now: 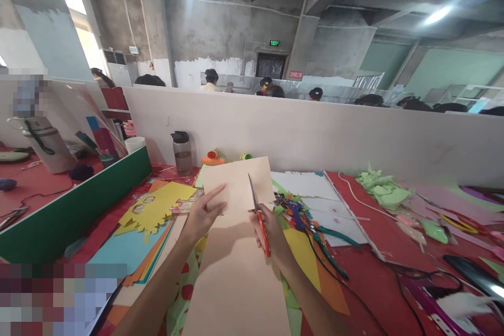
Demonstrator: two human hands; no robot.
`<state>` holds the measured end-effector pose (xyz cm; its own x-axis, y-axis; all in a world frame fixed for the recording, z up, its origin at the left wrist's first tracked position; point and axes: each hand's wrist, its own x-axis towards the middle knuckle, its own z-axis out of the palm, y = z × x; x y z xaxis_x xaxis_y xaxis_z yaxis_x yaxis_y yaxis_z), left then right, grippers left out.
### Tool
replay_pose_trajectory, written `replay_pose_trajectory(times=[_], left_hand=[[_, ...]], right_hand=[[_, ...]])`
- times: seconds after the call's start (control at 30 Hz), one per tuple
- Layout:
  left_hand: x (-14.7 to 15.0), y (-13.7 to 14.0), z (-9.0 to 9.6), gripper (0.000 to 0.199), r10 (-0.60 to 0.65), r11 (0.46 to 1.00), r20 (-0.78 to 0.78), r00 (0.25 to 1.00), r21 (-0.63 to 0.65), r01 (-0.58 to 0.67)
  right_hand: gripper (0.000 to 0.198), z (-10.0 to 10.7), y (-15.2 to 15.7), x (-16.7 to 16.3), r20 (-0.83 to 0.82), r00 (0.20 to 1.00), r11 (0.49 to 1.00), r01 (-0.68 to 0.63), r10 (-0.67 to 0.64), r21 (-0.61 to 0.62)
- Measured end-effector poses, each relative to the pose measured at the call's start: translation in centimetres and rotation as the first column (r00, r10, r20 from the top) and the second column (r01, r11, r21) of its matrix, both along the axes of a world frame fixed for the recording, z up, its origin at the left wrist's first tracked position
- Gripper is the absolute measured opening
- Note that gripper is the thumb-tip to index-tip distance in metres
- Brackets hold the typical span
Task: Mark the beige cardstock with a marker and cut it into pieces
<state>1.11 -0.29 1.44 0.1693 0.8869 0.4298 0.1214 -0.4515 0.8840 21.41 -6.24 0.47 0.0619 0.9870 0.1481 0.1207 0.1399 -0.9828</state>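
A large sheet of pale peach paper point(240, 283) lies in front of me, its far part raised and tilted. My left hand point(205, 213) is at the paper's left side, fingers stretched out and apart over its surface. In my right hand point(270, 226) is a pair of scissors with orange handles point(263, 233). One dark blade points away from me across the far part of the paper. Whether the blades are fully closed cannot be made out. The fingers in the handles are partly hidden.
Left are yellow cut paper point(157, 210) and coloured sheets point(122, 252) beside a green divider point(79, 205). A water bottle point(181, 155) stands at the white partition point(307, 131). Right are teal-handled pliers point(326, 247), a blue glue gun point(295, 214), cords, green scraps point(380, 189) and a phone point(472, 273).
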Motion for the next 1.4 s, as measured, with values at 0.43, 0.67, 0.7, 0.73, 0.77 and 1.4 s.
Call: replay_pose_trajectory(times=[0.43,0.67,0.7,0.73,0.77,1.4], left_hand=[[0.1,0.2,-0.7,0.061,-0.079,0.995,0.034,0.996,-0.054,0.081],[0.2,0.2,-1.1,0.06,-0.076,0.996,0.034,0.997,-0.034,0.077],[0.2,0.3,-1.1,0.06,-0.07,0.997,0.029,0.997,-0.031,0.071],[0.2,0.3,-1.1,0.061,-0.065,0.997,0.024,0.998,-0.029,0.066],[0.2,0.3,-1.2,0.061,-0.061,0.998,0.017,0.998,-0.027,0.062],[0.2,-0.1,-0.8,0.054,-0.11,0.994,-0.065,0.992,-0.03,0.108]], right_hand=[[0.04,0.0,-0.1,0.1,0.019,1.0,1.0,0.017,-0.017,0.023],[0.036,0.2,-0.5,-0.3,-0.047,0.999,1.0,0.028,-0.028,0.008],[0.035,0.2,-0.6,-0.4,-0.057,0.998,1.0,0.029,-0.029,0.01],[0.033,0.2,-0.6,-0.5,-0.063,0.998,0.999,0.029,-0.029,0.013],[0.032,0.2,-0.7,-0.5,-0.068,0.997,0.999,0.03,-0.029,0.014],[0.035,-0.7,-0.1,0.0,-0.027,0.997,0.997,0.076,-0.075,0.027]])
